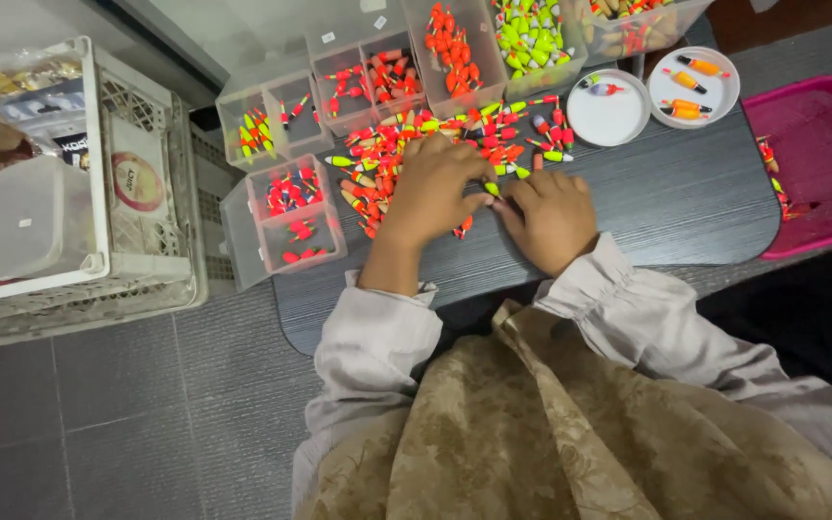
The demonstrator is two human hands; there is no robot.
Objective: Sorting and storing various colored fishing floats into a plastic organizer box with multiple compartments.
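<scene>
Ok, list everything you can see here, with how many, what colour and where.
Loose fishing floats: many, mostly red, some yellow-green, piled on the table.
Table: one, dark grey, centre.
Clear bins: about seven, holding sorted floats, along the left and far edges.
Round white lids: two, holding a few orange floats, far right.
Pink tray: one, right edge.
White crate: one, left, on the floor.
Left hand: in the pile.
Right hand: beside it, fingertips meeting at a yellow-green float.

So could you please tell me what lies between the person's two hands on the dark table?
In the head view, a small yellow-green float sits pinched between the left hand and right hand.
</scene>
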